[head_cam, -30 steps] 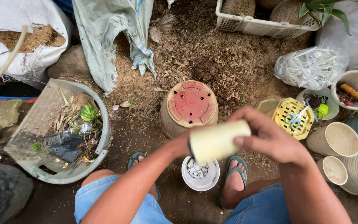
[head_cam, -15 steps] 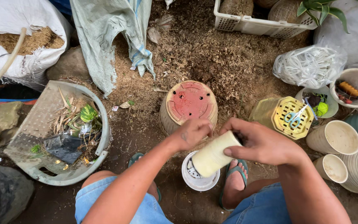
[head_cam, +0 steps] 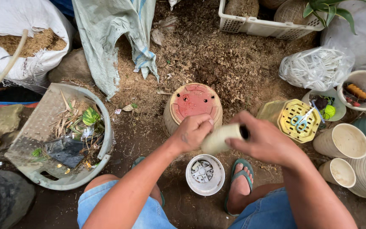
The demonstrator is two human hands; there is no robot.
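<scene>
- Large white woven sack (head_cam: 22, 17) of tan husk, top left; pale hose end leaning across it.
- Grey-green woven sack (head_cam: 106, 38) draped over brown mulch ground (head_cam: 217, 59), top centre.
- Pale round plastic basin (head_cam: 102, 127), left, filled with dry stalks, a green leaf and dark scraps.
- White slotted plastic crate (head_cam: 259, 25) at top edge; clear bag of white plastic strips (head_cam: 314, 68) to the right below it.
- Upturned tan plastic pot with faded red base (head_cam: 193, 104), centre, just beyond both hands.
- Yellow perforated plastic pot on its side (head_cam: 291, 116), right of centre, blue-handled scissors (head_cam: 301, 120) lying on it.
- Cream plastic pots (head_cam: 344, 142) lying stacked, far right.
- Small white round plastic pot (head_cam: 205, 174) upright on ground between the feet, drainage holes visible inside, directly below the hands.
- Small cream cylindrical plastic pot (head_cam: 219, 139) held in the air above the white pot, tilted sideways, smooth pale wall, dark opening facing right.
- Left hand (head_cam: 193, 132) curled closed, gripping the cream pot's left end, knuckles up.
- Right hand (head_cam: 265, 142) wrapped over the right end, fingers closed around the rim, covering most of the opening.
- Green flip-flop (head_cam: 239, 169) on the right foot, beside the white pot.
</scene>
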